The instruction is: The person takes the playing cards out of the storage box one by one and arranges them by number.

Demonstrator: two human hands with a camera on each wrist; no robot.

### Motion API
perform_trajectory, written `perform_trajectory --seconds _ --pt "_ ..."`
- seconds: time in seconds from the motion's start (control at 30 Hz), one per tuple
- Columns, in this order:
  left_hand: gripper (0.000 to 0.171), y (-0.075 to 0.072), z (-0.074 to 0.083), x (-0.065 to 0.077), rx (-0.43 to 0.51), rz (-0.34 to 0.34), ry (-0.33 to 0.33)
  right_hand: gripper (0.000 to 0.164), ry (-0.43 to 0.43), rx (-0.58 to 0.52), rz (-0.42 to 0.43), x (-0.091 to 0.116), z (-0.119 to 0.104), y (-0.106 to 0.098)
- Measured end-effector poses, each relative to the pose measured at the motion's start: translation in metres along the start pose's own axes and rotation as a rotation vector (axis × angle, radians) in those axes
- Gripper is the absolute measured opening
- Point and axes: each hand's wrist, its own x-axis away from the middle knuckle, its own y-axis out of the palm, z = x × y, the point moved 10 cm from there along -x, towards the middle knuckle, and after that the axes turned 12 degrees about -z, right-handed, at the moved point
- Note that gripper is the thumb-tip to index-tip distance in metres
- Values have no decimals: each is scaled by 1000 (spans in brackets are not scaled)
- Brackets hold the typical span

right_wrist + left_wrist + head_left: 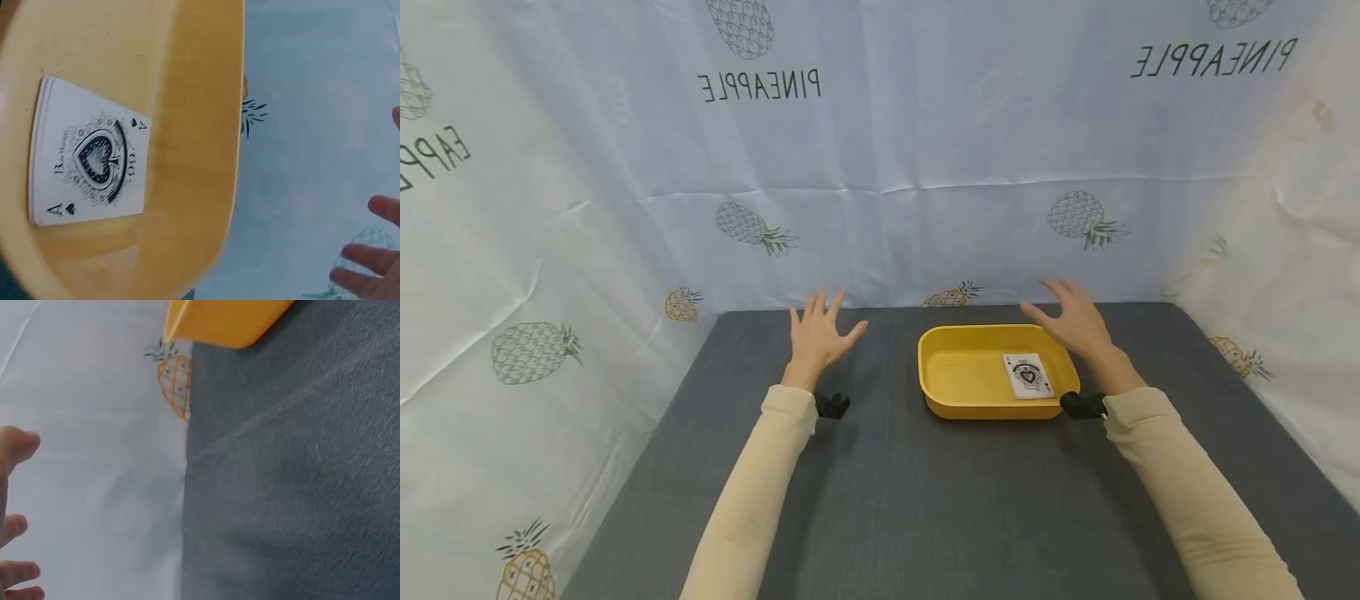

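Both hands are held with fingers spread, the left hand [820,340] above the dark gray tabletop [880,500] and the right hand [1078,325] near the far right corner of a yellow tray [962,379]. Toward the tray's right end, a stack of cards [1028,376] is laid, topped by an ace of spades. Behind, the tabletop is bordered by a pale pineapple-printed cloth [880,242].

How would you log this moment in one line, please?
left hand: empty; right hand: empty, near yellow tray; cards: inside tray, ace of spades up
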Motion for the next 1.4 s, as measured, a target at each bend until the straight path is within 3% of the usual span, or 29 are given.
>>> perform_trajectory --seconds 0.2,0.43,0.67,0.83,1.0,1.17,1.4 --pt "66 4 8 9 67 43 45 68 -108 -112 -10 13 5 0" --pt "51 9 25 26 191 121 141 63 -69 -227 -76 29 28 19" --pt "38 20 38 37 469 61 204 58 -85 -390 -74 38 56 36" --pt "31 22 52 44 628 60 295 57 -86 -471 -101 42 74 54" --pt "29 27 70 47 704 7 341 56 -122 -704 -115 44 88 72" --pt "29 32 86 48 759 -54 358 50 -221 -942 -145 41 91 87" --pt "29 41 109 43 810 -101 392 51 -271 -1038 -124 40 90 95"
